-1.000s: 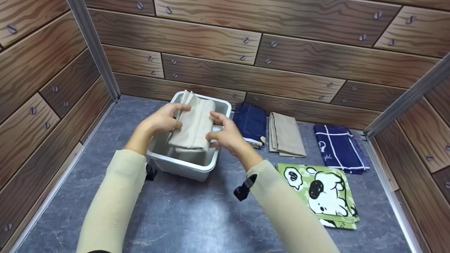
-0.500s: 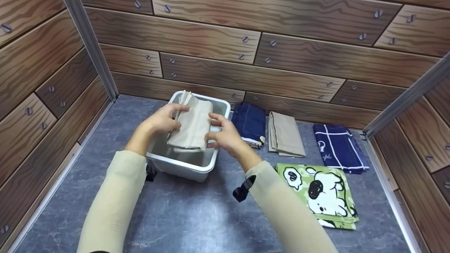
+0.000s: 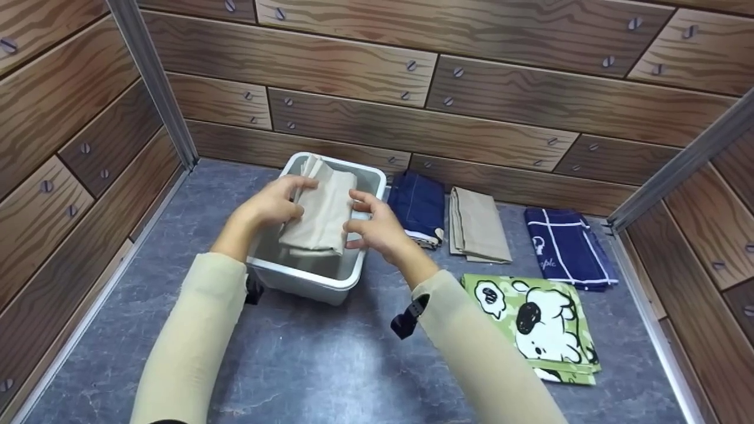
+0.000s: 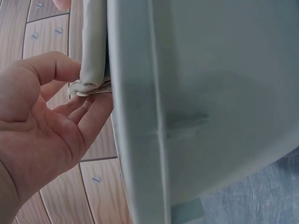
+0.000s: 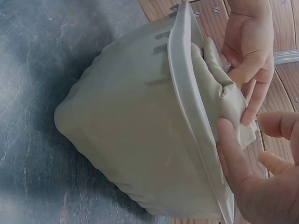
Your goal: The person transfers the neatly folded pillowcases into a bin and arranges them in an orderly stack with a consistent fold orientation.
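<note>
Pale, closely woven sleeves (image 3: 188,330) reach in over a blue-grey desk (image 3: 330,365) marbled with fine light veins, a black strap (image 3: 406,321) at the right wrist. Under the right forearm lies a green cloth (image 3: 554,330), folded flat into a square, printed with a white cartoon dog and a thought bubble holding a black scribble.

Beyond it, to the left, stands a smooth pale-grey plastic bin (image 3: 300,285), rounded at the corners, narrower at the base, with a thick rolled rim. A folded beige cloth (image 3: 321,218) sits tilted in its mouth, partly above the rim, soft and lightly creased with layered edges. The left hand (image 3: 274,200) pinches that cloth, thumb above and fingers below. The right hand (image 3: 380,227) has its fingers spread and loosely bent, the thumb touching the cloth's other side.

Farther right is a navy checked cloth (image 3: 568,247) with white lines and white script that seems to end in "ple"; the first letters are unclear. Next come a tan cloth (image 3: 480,227), a neat matte rectangle, and a dark blue cloth (image 3: 418,203) with a white-patterned edge, just beside the bin. Behind rise wood-print panels (image 3: 353,76) with painted screws.
</note>
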The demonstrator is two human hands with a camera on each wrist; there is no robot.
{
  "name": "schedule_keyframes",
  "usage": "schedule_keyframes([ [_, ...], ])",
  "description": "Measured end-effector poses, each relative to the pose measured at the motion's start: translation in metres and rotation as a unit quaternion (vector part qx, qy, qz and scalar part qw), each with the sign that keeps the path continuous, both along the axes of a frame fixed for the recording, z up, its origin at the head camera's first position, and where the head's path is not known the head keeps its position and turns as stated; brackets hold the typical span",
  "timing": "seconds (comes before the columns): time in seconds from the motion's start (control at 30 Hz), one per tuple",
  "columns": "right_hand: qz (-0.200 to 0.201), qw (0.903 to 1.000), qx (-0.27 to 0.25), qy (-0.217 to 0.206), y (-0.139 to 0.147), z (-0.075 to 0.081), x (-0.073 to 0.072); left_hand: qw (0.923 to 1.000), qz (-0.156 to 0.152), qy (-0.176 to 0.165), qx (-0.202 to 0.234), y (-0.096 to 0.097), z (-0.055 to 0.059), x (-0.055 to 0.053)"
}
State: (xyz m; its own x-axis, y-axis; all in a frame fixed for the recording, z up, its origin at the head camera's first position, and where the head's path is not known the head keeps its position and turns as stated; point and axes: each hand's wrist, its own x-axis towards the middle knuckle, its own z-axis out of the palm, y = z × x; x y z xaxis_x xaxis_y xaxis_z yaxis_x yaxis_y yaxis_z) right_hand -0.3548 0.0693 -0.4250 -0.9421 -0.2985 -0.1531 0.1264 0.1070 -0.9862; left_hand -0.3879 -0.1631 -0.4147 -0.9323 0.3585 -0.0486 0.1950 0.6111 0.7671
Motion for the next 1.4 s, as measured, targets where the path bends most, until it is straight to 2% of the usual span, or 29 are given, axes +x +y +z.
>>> schedule_keyframes([
  [0.23,-0.011,0.9995,0.023,0.017,0.006,0.002,0.003,0.9985,-0.014,0.031,-0.043,-0.006,-0.002,0.002],
  [0.6,-0.016,0.9994,0.019,0.023,0.023,0.008,0.004,0.9986,-0.014,0.043,-0.026,-0.005,0.003,0.008],
  [0.8,-0.014,0.999,0.025,0.035,0.033,0.009,0.009,0.9988,-0.01,0.044,-0.02,-0.001,0.003,0.015],
  [0.93,-0.014,0.9991,0.02,0.035,0.043,0.005,0.012,0.9983,-0.011,0.055,-0.018,0.004,0.003,0.023],
  [1.17,-0.018,0.9983,0.022,0.051,0.068,0.001,0.021,0.9958,-0.041,0.075,0.033,0.018,-0.001,0.042],
  [1.3,-0.022,0.9964,0.04,0.071,0.087,-0.004,0.029,0.9904,-0.048,0.127,0.026,0.03,-0.002,0.058],
  [1.4,-0.033,0.9944,0.052,0.087,0.102,-0.009,0.035,0.9827,-0.05,0.178,0.006,0.044,-0.001,0.071],
])
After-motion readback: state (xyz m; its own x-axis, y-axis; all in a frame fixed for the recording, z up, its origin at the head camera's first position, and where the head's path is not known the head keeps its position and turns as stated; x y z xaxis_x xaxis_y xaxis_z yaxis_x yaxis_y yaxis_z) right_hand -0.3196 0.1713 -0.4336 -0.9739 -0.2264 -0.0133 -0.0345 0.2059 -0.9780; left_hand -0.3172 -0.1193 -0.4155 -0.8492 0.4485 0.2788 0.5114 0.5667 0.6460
